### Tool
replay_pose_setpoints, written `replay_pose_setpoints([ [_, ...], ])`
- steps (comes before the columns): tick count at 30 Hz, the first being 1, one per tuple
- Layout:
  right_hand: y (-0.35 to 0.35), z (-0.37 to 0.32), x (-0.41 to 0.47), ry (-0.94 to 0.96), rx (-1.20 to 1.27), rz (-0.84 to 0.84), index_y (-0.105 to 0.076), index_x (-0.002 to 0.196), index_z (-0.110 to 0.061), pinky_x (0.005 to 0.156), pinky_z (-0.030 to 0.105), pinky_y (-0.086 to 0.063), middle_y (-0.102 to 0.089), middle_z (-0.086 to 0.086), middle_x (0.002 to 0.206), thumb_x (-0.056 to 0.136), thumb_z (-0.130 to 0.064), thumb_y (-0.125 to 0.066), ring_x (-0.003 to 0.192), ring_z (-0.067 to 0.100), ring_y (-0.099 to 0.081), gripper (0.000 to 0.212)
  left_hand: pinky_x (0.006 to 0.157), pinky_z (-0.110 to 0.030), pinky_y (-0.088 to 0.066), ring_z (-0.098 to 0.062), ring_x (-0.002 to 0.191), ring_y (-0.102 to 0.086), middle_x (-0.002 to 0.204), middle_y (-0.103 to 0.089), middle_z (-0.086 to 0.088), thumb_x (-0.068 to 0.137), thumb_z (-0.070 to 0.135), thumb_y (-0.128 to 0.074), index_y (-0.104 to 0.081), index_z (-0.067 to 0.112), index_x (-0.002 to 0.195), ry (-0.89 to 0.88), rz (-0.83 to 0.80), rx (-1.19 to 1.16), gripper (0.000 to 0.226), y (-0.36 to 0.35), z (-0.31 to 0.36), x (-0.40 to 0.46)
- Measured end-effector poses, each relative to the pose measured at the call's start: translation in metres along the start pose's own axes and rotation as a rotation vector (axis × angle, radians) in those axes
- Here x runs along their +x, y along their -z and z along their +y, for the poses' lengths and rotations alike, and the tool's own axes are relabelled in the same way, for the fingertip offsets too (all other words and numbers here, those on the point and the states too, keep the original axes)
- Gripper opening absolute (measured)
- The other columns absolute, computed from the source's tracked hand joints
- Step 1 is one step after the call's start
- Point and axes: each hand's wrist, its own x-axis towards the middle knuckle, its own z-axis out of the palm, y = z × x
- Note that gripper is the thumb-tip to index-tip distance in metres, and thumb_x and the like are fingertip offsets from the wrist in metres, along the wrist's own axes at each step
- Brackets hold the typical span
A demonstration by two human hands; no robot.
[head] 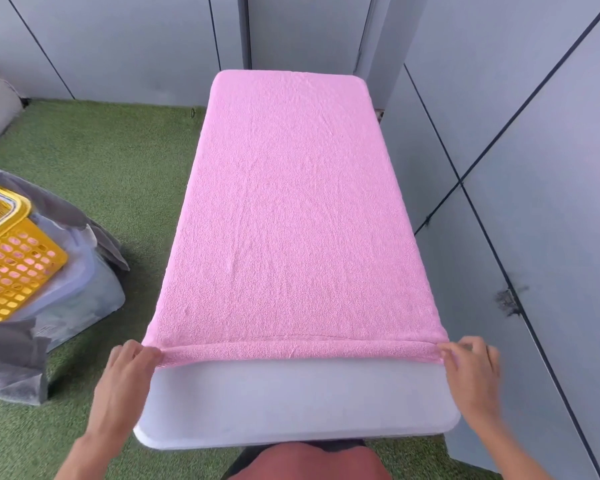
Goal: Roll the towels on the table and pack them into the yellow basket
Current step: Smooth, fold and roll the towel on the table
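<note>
Closest in, below the counter's near edge, is the person's lap in reddish cloth, and just beyond it the two hands working the towel's near end. The left hand has its grip pinched on the left corner of the pink towel, fingers curled over a narrow first turn of cloth; the right hand does the same at the right corner, though it is a little blurred. Holding both ends at once looks deliberate: it keeps the starting fold straight across the width, so the roll should come out even rather than coning to one side.

That first fold runs as a slim band between the hands, with a stitched hem line just above it. Beyond it the towel lies flat and smoothed along the white counter, its far end draping over the far edge, so nearly the whole length waits to be rolled. The bare strip of counter nearest the person gives the hands room to work.

Off to the left, on the green turf floor, the yellow basket sits tilted on grey fabric bags, well apart from the counter. Something pink shows through its holes, probably towels packed already.
</note>
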Motion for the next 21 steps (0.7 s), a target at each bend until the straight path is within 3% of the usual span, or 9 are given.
replay_pose_setpoints([
  [2, -0.008, -0.005, -0.014, 0.085, 0.003, -0.008, -0.072, 0.104, -0.01, 0.082, 0.042, -0.046, -0.055, 0.008, 0.099, 0.076, 0.002, -0.072, 0.093, 0.03, -0.046, 0.03, 0.055, -0.047, -0.054, -0.03, 0.094, -0.05, 0.097, -0.051, -0.002, 0.074, 0.0, -0.075, -0.066, 0.01, 0.101, 0.006, 0.02, -0.008, 0.03, -0.011, 0.01, -0.021],
  [4, -0.013, -0.007, -0.021, 0.095, 0.035, -0.074, -0.065, 0.116, -0.004, 0.087, 0.045, -0.049, -0.052, 0.009, 0.107, 0.074, 0.002, -0.073, 0.103, 0.03, -0.047, 0.043, 0.072, -0.054, -0.056, -0.039, 0.105, -0.051, 0.109, -0.051, -0.01, 0.069, -0.005, -0.076, -0.061, 0.004, 0.11, -0.014, 0.02, 0.019, 0.045, -0.019, 0.013, -0.029],
  [6, -0.011, -0.007, -0.016, 0.072, 0.067, -0.121, -0.062, 0.12, -0.005, 0.092, 0.045, -0.046, -0.051, 0.008, 0.113, 0.076, -0.003, -0.074, 0.109, 0.029, -0.046, 0.046, 0.081, -0.055, -0.052, -0.042, 0.105, -0.049, 0.111, -0.05, -0.015, 0.068, -0.007, -0.075, -0.059, 0.002, 0.109, -0.035, 0.044, 0.041, 0.045, -0.022, 0.013, -0.025],
  [9, -0.007, -0.009, -0.001, 0.056, 0.14, -0.129, -0.066, 0.113, -0.01, 0.094, 0.039, -0.041, -0.053, 0.006, 0.11, 0.078, -0.001, -0.071, 0.107, 0.028, -0.048, 0.036, 0.076, -0.052, -0.05, -0.04, 0.098, -0.047, 0.11, -0.052, -0.015, 0.074, -0.01, -0.069, -0.058, 0.004, 0.108, -0.006, 0.045, 0.007, 0.039, -0.02, 0.014, -0.008],
  [13, -0.009, 0.003, 0.01, 0.159, 0.077, -0.193, -0.066, 0.1, -0.005, 0.083, 0.031, -0.034, -0.058, 0.008, 0.098, 0.083, 0.005, -0.064, 0.094, 0.031, -0.052, 0.02, 0.073, -0.038, -0.044, -0.025, 0.091, -0.045, 0.1, -0.057, -0.003, 0.086, -0.006, -0.06, -0.06, 0.011, 0.101, -0.012, 0.006, -0.068, 0.023, -0.017, 0.011, 0.007],
  [15, -0.006, 0.016, 0.009, 0.166, 0.044, -0.275, -0.065, 0.102, -0.003, 0.083, 0.029, -0.034, -0.059, 0.006, 0.101, 0.088, 0.004, -0.058, 0.095, 0.026, -0.05, 0.018, 0.072, -0.034, -0.04, -0.018, 0.087, -0.043, 0.097, -0.06, 0.0, 0.085, -0.007, -0.06, -0.063, 0.011, 0.099, -0.048, -0.048, -0.077, 0.023, -0.014, 0.003, 0.007],
  [18, 0.009, 0.025, 0.014, 0.214, 0.008, -0.465, -0.063, 0.104, -0.01, 0.08, 0.021, -0.03, -0.053, -0.006, 0.098, 0.096, -0.002, -0.047, 0.097, 0.019, -0.048, 0.019, 0.074, -0.032, -0.038, -0.021, 0.088, -0.051, 0.098, -0.067, -0.004, 0.085, -0.008, -0.059, -0.07, 0.009, 0.102, 0.001, -0.177, -0.104, 0.026, -0.007, -0.008, 0.008],
  [21, 0.023, 0.016, 0.034, 0.153, 0.067, -0.63, -0.055, 0.077, -0.022, 0.067, 0.018, -0.034, -0.051, -0.01, 0.08, 0.095, -0.008, -0.051, 0.08, 0.019, -0.054, 0.022, 0.08, -0.033, -0.042, -0.024, 0.094, -0.06, 0.099, -0.068, -0.003, 0.087, -0.003, -0.06, -0.071, 0.012, 0.104, 0.07, -0.278, -0.191, 0.025, 0.001, -0.008, 0.018],
])
